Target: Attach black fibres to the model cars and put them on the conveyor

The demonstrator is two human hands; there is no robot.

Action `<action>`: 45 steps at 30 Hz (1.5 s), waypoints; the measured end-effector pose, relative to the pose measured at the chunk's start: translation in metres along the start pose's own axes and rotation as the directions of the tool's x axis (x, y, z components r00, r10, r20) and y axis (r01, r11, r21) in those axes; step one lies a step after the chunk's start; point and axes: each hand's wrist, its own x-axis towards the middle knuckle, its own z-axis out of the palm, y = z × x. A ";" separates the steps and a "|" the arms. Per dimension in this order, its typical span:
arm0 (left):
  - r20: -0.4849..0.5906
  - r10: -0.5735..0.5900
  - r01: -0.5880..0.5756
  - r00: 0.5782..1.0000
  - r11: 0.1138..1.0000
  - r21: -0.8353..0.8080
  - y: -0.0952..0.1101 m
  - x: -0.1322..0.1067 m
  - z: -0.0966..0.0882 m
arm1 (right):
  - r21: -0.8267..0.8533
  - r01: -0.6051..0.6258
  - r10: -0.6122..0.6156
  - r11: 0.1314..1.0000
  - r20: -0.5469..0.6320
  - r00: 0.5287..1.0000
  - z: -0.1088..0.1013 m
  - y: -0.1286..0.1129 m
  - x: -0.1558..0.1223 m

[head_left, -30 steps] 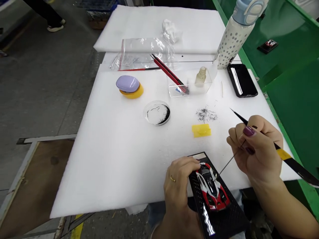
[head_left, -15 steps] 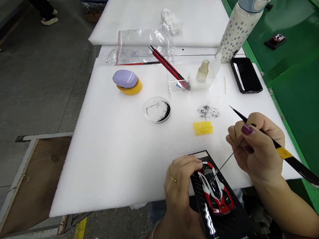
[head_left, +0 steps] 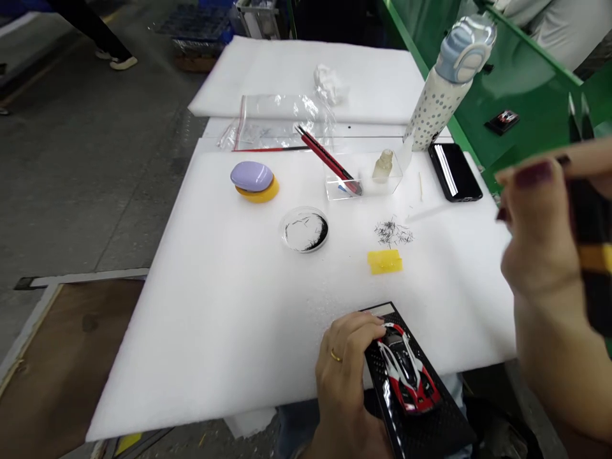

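At the table's near edge my left hand (head_left: 351, 363) is closed round the left side of a black display base (head_left: 444, 414). A red and white model race car (head_left: 410, 370) sits on that base, and my fingertips lie by one end of it. Off to the right, raised and blurred, my right hand (head_left: 549, 229) is closed on black tweezers (head_left: 590, 217) with a yellow band. Their tips point up and stand apart, with nothing visible between them. Whether a thin rod is also in its fingers is too blurred to tell.
Beyond the car lie a yellow tape piece (head_left: 385, 261), scattered black slivers (head_left: 393, 233) and a round clear dish (head_left: 306, 250). Further back are a purple-lidded case (head_left: 252, 176), a clear tray (head_left: 344, 196) with a small bottle (head_left: 383, 166), a phone (head_left: 456, 172) and a tall bottle (head_left: 437, 95).
My right hand has moved up and right, away from the car, with the tweezers turned tips upward. My left hand still grips the base. The camera view has tilted up.
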 end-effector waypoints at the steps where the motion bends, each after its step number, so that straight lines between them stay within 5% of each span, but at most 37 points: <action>1: -0.006 0.011 -0.011 1.000 1.000 0.005 -0.001 0.000 0.001 | -0.065 0.154 -0.154 0.986 -0.006 0.988 0.006 0.003 0.014; 3: -0.013 0.041 -0.041 0.999 0.999 0.012 -0.002 -0.001 0.002 | -0.103 0.304 -0.302 0.947 0.033 0.953 0.024 0.012 0.039; 10: -0.021 0.076 -0.076 0.997 0.997 0.028 -0.005 0.001 0.003 | -0.093 0.071 -0.047 0.993 0.240 0.970 0.070 0.050 0.066; 15: -0.026 0.060 -0.059 0.998 0.997 0.042 -0.004 0.001 0.002 | 0.100 -0.067 0.029 0.993 0.346 0.938 0.036 0.052 0.044; 17: -0.018 0.065 -0.064 0.998 0.996 0.061 -0.003 0.001 0.001 | 0.195 -0.215 0.100 0.957 0.474 0.875 0.016 0.053 0.034; 20: -0.013 0.085 -0.084 0.996 0.993 0.079 -0.002 0.002 0.000 | 0.126 -0.373 0.220 0.919 0.620 0.753 -0.003 0.063 0.019; 30: -0.006 0.060 -0.059 0.998 0.997 0.048 -0.007 -0.002 -0.001 | 0.116 -0.659 0.494 0.743 0.570 0.657 0.022 0.097 -0.009; 37: 0.009 0.060 -0.060 0.998 0.998 0.026 -0.007 -0.001 -0.004 | 0.084 -0.698 0.534 0.711 0.581 0.614 0.019 0.096 -0.008; 45: 0.012 0.038 -0.038 0.999 0.999 -0.007 -0.006 -0.001 -0.004 | -0.035 -0.655 0.566 0.755 0.541 0.622 0.022 0.090 -0.010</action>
